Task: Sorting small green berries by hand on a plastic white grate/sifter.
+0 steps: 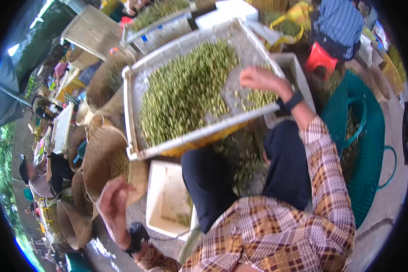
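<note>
A shallow white tray point(190, 136) lies tilted across my view, above my knees. A wide heap of small green oval fruits or buds point(187, 91) covers much of it, with a smaller group point(263, 98) near its right edge. Over the tray's right part is my right hand point(258, 80), fingers curled and blurred; whether it holds any piece is hidden. My left hand point(115, 207) is raised at the left, fingers loosely bent and apart, with nothing visible in it. It is nearest to the mouth of a brown woven sack point(102, 159) that holds green pieces.
A white foam box point(155, 200) stands between the sack and my left leg. On my right is a large teal basket point(370, 136) with a looped handle. A person point(340, 25) sits on a red stool point(321, 61) beyond; another person point(42, 183) is at far left.
</note>
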